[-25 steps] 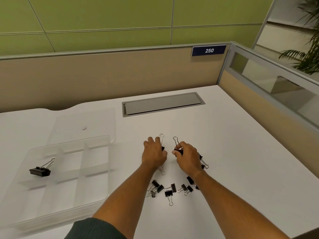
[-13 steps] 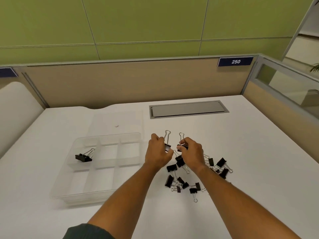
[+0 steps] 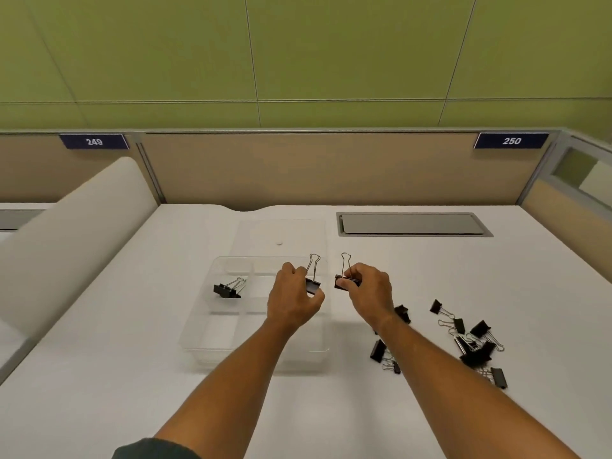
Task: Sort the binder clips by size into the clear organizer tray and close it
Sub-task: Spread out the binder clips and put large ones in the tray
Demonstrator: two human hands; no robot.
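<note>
left hand [image 3: 294, 301]: grip clamped on a big clip [image 3: 313, 285], above the tray [image 3: 198, 329]
right hand [image 3: 369, 291]: grip clamped on another clip [image 3: 346, 281], beside the tray's right edge
tray: open on the worktop [image 3: 116, 376], one clip [image 3: 227, 289] inside
pile [image 3: 470, 342]: unsorted, right
risk: a loose pinch could let a clip bounce into the wrong cell

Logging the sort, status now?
Left hand and right hand each grip a large clip. One clip in open tray. Loose clips wait right; path clear.
</note>
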